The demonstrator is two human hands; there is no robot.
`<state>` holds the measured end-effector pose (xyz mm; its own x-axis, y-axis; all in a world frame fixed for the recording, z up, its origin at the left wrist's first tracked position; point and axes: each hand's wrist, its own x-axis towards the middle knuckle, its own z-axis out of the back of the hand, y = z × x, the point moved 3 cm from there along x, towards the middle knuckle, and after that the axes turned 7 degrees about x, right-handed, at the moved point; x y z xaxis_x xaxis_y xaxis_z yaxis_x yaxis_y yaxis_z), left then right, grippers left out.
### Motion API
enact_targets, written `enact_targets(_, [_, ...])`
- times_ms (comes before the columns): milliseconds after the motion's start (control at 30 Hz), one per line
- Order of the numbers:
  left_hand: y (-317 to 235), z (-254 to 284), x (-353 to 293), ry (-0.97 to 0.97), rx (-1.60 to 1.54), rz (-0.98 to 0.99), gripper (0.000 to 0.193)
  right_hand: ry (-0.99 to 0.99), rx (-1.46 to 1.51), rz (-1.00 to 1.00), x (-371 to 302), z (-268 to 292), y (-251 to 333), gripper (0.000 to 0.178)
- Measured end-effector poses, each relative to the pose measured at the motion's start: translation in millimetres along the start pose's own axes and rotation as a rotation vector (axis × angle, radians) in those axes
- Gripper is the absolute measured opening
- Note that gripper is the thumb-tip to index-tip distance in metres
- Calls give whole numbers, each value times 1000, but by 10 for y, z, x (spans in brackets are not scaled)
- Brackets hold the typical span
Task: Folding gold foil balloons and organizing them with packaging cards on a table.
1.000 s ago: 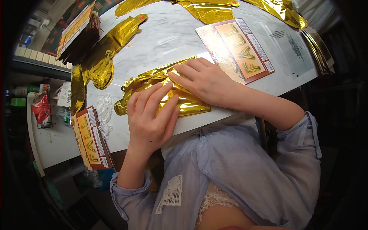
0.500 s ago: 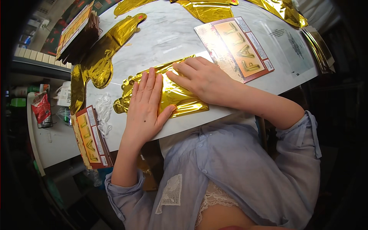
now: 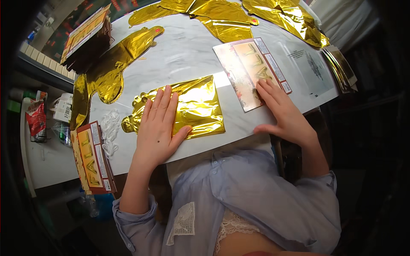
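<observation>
My left hand [image 3: 159, 132] lies flat with fingers stretched out on a folded gold foil balloon [image 3: 200, 106] near the table's front edge. The foil makes a wrinkled rectangle with small tabs at its left end. To the right, my right hand [image 3: 285, 117] is open, its thumb spread away from the fingers. Its fingertips rest over the lower right part of a printed card sleeve [image 3: 239, 64] with a picture of gold balloon letters. Whether they press on the card is hard to see.
On the table [image 3: 179, 51] lie an unfolded gold foil balloon [image 3: 136, 45] at left and others [image 3: 222, 25] at the back. White string [image 3: 111, 128] sits beside stacked cards [image 3: 92, 158]. More cards stand at back left [image 3: 87, 36]. A clear printed bag [image 3: 309, 70] lies right.
My right hand has left the gold foil and moved right to the printed card. My left hand stays flat on the foil. The whole view has shifted a little.
</observation>
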<state>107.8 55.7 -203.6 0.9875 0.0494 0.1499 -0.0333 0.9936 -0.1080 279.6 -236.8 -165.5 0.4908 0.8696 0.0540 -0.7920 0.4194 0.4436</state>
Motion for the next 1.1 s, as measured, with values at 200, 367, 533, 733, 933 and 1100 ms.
enact_targets(200, [9, -17, -3, -37, 20, -11, 83, -163, -7, 11, -590, -54, 65, 62])
enact_targets(367, [6, -12, 7, -59, 16, -18, 83, -575, 30, 138, -386, 206, 398, 35])
enact_targets(533, [25, -40, -5, -42, -7, -7, 82, -359, 208, 355, 283, -95, 816, 28])
enact_targets(733, [25, -54, -11, -38, 2, -16, 88, -215, 117, 316, 952, -460, 691, 46])
enact_targets(933, [50, -36, -25, -26, -26, -19, 89, -45, 17, 360, 1089, -767, 597, 70])
enact_targets(1100, [100, 14, -25, -4, -105, -19, 91, 9, 47, 441, 1132, -761, 675, 70])
